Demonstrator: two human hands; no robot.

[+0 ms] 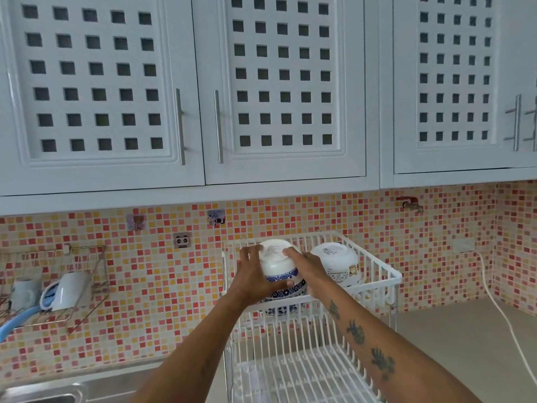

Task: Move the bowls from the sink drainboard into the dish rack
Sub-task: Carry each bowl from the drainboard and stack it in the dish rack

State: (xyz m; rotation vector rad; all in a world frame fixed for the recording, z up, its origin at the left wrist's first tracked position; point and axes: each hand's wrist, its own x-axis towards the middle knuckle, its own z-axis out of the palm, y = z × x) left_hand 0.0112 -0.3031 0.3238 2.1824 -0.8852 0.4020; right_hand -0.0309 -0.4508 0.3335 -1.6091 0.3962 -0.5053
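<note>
A white bowl with a blue floral rim (277, 264) is upside down in the top tier of the white wire dish rack (377, 271). My left hand (251, 274) grips its left side and my right hand (308, 264) holds its right side. Under it another blue-patterned bowl (280, 309) shows through the wires. Right of them a white bowl with a cartoon print (338, 264) also sits upside down in the top tier. The rack's lower tier (305, 373) holds nothing that I can see.
The steel sink edge (43, 394) is at bottom left. A wire wall shelf (58, 286) with a white cup and a blue hose hangs on the mosaic tile wall. White cabinets hang overhead. A white cord (502, 309) runs down onto the counter at right.
</note>
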